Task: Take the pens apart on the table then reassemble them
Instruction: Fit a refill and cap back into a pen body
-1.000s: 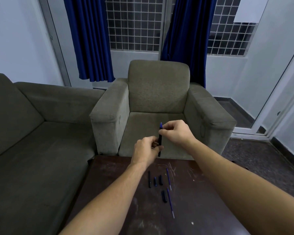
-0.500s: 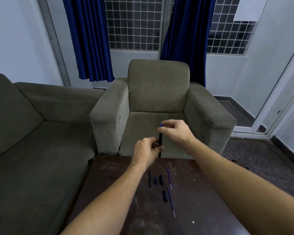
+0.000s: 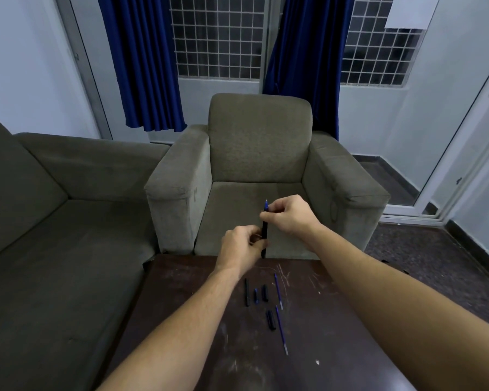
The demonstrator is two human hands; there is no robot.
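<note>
Your left hand (image 3: 242,246) curls its fingers round the lower part of a slim black pen (image 3: 264,234), held upright above the table's far edge. Your right hand (image 3: 290,217) pinches the pen's upper end, where a blue tip pokes out. Below them, loose parts lie on the dark, scratched table (image 3: 181,306): a long black barrel (image 3: 246,292), a short blue piece (image 3: 255,295), stubby black caps (image 3: 264,292) and thin blue refills (image 3: 278,290). Beyond stands a boxy, coarse-woven olive armchair (image 3: 260,142).

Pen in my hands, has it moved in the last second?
No. The pen stays upright in front of the armchair seat, left hand gripping low, right hand pinching near its tip.
</note>
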